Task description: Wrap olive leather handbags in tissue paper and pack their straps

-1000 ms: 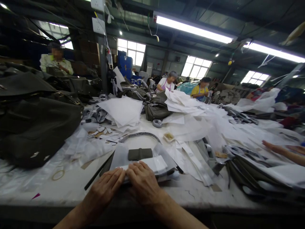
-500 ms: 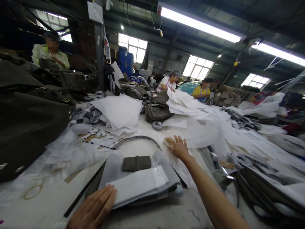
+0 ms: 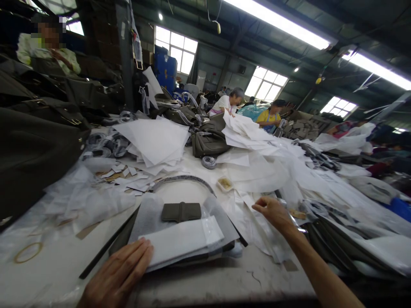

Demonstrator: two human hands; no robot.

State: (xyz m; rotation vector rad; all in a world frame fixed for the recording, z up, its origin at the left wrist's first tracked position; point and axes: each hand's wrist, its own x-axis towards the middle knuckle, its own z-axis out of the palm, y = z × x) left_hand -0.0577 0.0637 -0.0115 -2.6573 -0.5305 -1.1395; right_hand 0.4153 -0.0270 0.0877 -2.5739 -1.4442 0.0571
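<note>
My left hand lies flat on the left end of a white folded wrap, fingers stretched out. Beneath that wrap is a dark olive bag, largely covered; its tab shows above the wrap, and its wrapped arched handle lies behind. To the right, my right hand hovers over thin translucent sheets, thumb and fingers drawn together; whether a sheet edge is between them I cannot make out. A small clear tray with something yellowish in it sits behind and left of that hand.
Stacked white sheets, small white cards and plastic film lie at the left and back. A rubber band rests at front left. Dark bags are piled at left, others at right. Several people work beyond.
My right hand has moved from the small tray rightward and nearer, over the translucent sheets, and its fingers have drawn together. The tray is uncovered now. My left hand stays on the white wrap.
</note>
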